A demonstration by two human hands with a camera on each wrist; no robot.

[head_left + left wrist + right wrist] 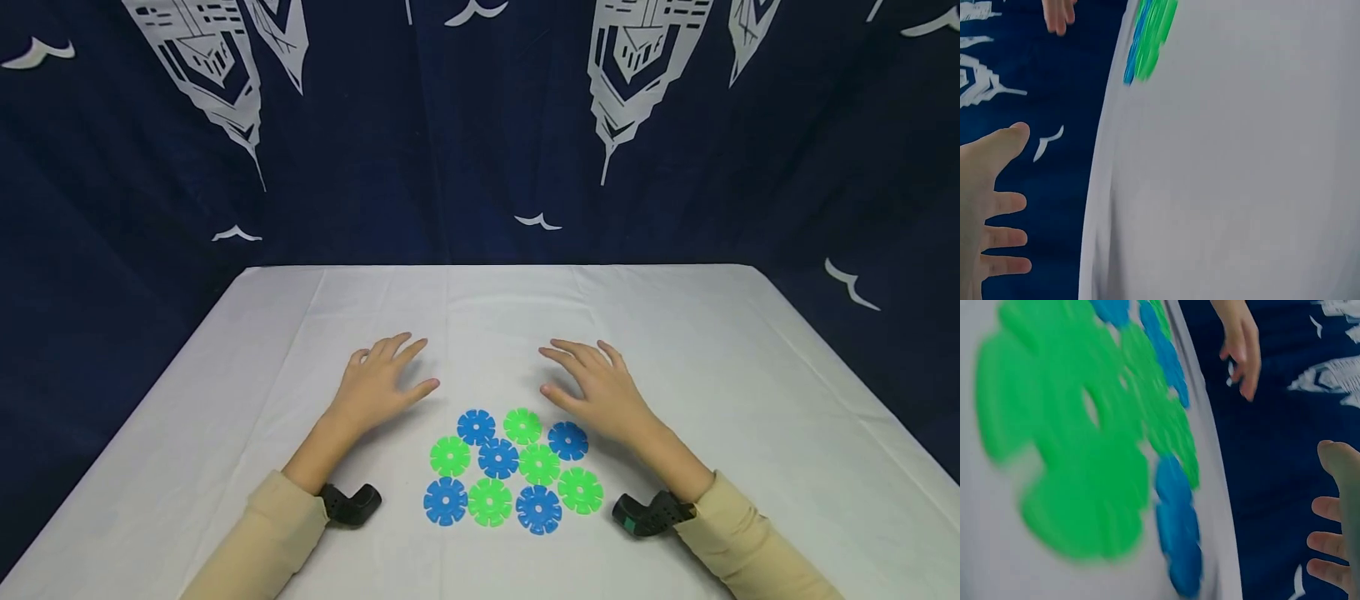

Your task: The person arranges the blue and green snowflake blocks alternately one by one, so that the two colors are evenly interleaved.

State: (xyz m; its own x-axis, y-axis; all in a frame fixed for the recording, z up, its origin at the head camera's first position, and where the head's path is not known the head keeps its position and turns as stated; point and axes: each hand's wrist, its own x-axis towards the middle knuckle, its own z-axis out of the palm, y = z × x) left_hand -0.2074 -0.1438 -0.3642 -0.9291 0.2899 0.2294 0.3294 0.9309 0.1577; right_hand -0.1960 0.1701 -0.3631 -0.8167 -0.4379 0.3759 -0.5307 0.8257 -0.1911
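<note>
Several flat, notched plastic discs, some blue and some green, lie in a loose group on the white cloth. A blue disc [446,502] sits at the near left, and a green disc [581,491] at the right. My left hand [377,385] hovers over the cloth, up and left of the group, fingers spread and holding nothing. On the other side my right hand [600,390] is held over the cloth, its fingers apart and bare; the nearest piece is the upper-right blue disc [567,441]. A green disc [1066,431] looms large and blurred in the right wrist view.
White cloth [675,317] covers the table, whose far edge meets a dark blue curtain [435,150] with white prints. A black wrist device [351,505] is worn on the left wrist, another black device [654,512] on the right.
</note>
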